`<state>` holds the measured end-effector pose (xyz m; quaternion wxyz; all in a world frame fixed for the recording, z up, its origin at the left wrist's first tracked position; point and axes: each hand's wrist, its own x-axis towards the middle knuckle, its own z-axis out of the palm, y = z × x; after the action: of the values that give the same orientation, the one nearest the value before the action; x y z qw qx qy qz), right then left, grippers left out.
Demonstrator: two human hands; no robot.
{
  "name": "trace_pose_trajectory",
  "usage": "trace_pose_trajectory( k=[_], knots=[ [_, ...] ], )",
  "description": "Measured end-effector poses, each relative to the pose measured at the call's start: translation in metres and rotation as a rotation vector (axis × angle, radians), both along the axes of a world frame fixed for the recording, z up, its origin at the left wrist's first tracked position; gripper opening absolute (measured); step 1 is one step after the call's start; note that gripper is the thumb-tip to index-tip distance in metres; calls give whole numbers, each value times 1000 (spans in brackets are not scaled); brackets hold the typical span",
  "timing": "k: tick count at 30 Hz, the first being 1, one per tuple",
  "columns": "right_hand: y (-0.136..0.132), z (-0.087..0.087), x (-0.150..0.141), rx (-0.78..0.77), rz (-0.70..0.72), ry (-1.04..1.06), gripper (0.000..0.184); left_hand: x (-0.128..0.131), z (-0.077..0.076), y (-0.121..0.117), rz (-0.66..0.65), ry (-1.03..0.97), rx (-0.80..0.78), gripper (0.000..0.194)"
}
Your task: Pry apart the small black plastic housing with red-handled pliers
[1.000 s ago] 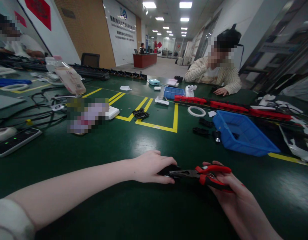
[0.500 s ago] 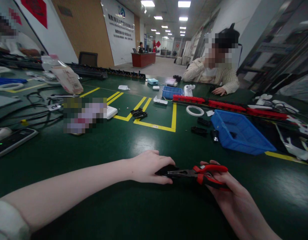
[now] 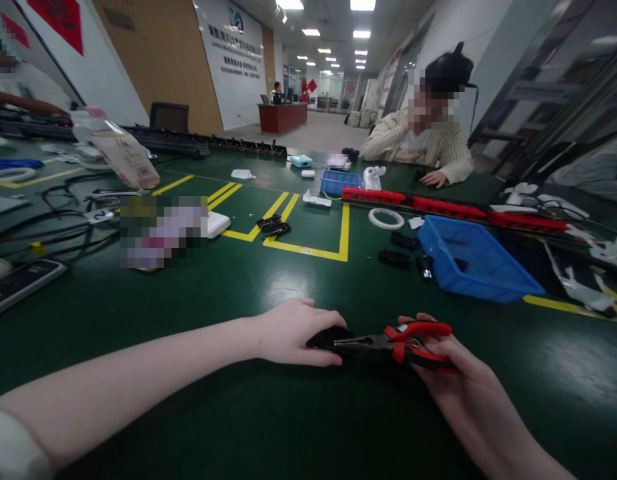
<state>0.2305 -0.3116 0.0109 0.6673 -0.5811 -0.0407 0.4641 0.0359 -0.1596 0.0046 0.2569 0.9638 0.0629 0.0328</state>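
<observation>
My left hand (image 3: pixel 295 333) is closed round a small black plastic part (image 3: pixel 329 339), held just above or on the green table (image 3: pixel 213 413); most of that part is hidden by the fingers. In my right hand (image 3: pixel 451 367) is a pair of long-nose pliers (image 3: pixel 415 341) with red and black handles. Their jaws point left and reach the black part, touching or gripping its right end; I cannot tell which. The fingers of my right hand wrap round the handles from behind and below.
A blue bin (image 3: pixel 478 267) stands at right, with black parts (image 3: pixel 394 257) beside it. Further back lie a white ring (image 3: pixel 385 218), red strips (image 3: pixel 448 208) and a small pile of black pieces (image 3: pixel 274 227). A bottle (image 3: pixel 123 153) and cables are at left. A person (image 3: pixel 423 133) sits opposite.
The view has shifted slightly, so most things appear a little further left. Both hands keep their hold, and the pliers' jaws stay at the black part.
</observation>
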Motion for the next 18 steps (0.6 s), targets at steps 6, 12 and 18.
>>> trace_pose_trajectory(
  k=[6, 12, 18],
  knots=[
    [1, 1, -2, -10, -43, 66, 40, 0, 0, -2, 48, 1, -3, 35],
    [0, 5, -10, -1, -51, 89, 42, -2, -1, -5, 80, -9, -3, 30],
    [-3, -2, -11, 1, -54, 115, 50, -1, -4, -5, 72, -27, 13, 28]
  ],
)
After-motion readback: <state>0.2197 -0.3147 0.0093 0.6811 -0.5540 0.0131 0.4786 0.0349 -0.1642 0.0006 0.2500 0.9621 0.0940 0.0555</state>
